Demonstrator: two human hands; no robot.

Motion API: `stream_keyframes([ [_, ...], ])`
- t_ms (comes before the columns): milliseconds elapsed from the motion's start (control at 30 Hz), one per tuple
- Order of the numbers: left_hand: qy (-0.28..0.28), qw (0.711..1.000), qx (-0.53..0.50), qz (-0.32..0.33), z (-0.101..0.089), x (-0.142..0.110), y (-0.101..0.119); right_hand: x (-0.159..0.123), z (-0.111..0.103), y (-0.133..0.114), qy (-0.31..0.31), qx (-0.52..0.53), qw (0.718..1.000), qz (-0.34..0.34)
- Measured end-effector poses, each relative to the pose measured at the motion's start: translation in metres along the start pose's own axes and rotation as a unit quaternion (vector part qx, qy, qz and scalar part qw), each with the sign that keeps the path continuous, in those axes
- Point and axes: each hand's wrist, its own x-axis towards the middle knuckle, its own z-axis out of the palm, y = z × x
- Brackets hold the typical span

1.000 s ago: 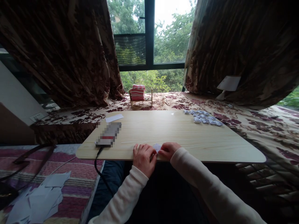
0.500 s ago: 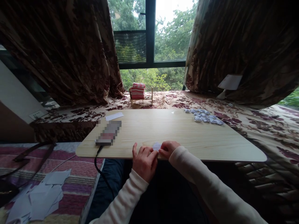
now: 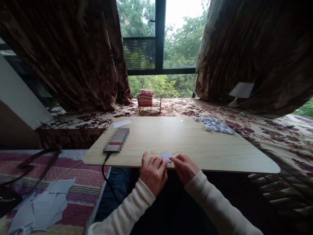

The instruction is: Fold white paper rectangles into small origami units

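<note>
A small piece of lined paper (image 3: 166, 156), folded to a pointed shape, lies at the near edge of the table. On its left side, my left hand (image 3: 154, 173) holds it down with thumb and forefinger closed at its lower edge; one finger sticks up away from it. From the right, my right hand (image 3: 186, 168) touches the paper's right corner with the forefinger, the other fingers curled under. The thumb tips are partly hidden. Both hands rest close together at the table edge.
The pale wooden table (image 3: 220, 156) bears a pile of folded papers (image 3: 216, 125), a white paper strip (image 3: 122, 123) and a blurred-out device (image 3: 116, 140) with a black cable. White paper sheets (image 3: 46, 205) lie on the bed. A lamp (image 3: 241, 91) and stacked striped cloths (image 3: 146, 98) stand by the window.
My right hand has shifted slightly right, its forefinger now reaching out over the paper's corner. More of the folded paper shows between the hands. The view has tilted a little.
</note>
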Motion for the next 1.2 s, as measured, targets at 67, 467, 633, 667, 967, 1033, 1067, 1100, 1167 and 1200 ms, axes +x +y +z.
stream_keyframes([
  [67, 0.003, 1.000, -0.003, 0.001, 0.001, 0.000, -0.001, -0.002, 0.004, -0.001, 0.010, -0.005, 1.000, -0.016],
  [467, 0.151, 0.987, -0.018, 0.046, 0.027, -0.010, -0.014, -0.006, 0.024, -0.017, 0.101, -0.041, 0.994, -0.010],
  [633, 0.185, 0.981, -0.005, 0.058, 0.035, -0.010, -0.017, -0.005, 0.045, -0.012, 0.179, -0.070, 0.981, -0.006],
  [667, 0.190, 0.980, -0.003, 0.059, 0.035, -0.009, -0.017, -0.005, 0.048, -0.010, 0.189, -0.076, 0.979, -0.011],
  [967, 0.214, 0.974, 0.011, 0.077, 0.041, -0.010, -0.019, -0.007, 0.061, -0.001, 0.246, -0.107, 0.962, -0.051],
  [1033, 0.220, 0.972, 0.013, 0.079, 0.042, -0.011, -0.019, -0.006, 0.061, -0.001, 0.257, -0.111, 0.958, -0.055],
  [1067, 0.221, 0.972, 0.014, 0.079, 0.042, -0.011, -0.019, -0.006, 0.061, -0.001, 0.260, -0.112, 0.958, -0.055],
  [1100, 0.220, 0.972, 0.015, 0.079, 0.042, -0.011, -0.019, -0.005, 0.061, -0.001, 0.261, -0.112, 0.957, -0.055],
  [1167, 0.213, 0.974, 0.016, 0.080, 0.041, -0.012, -0.019, -0.006, 0.059, -0.002, 0.259, -0.111, 0.958, -0.053],
  [1200, 0.207, 0.975, 0.017, 0.080, 0.041, -0.012, -0.019, -0.006, 0.058, -0.002, 0.256, -0.112, 0.959, -0.053],
])
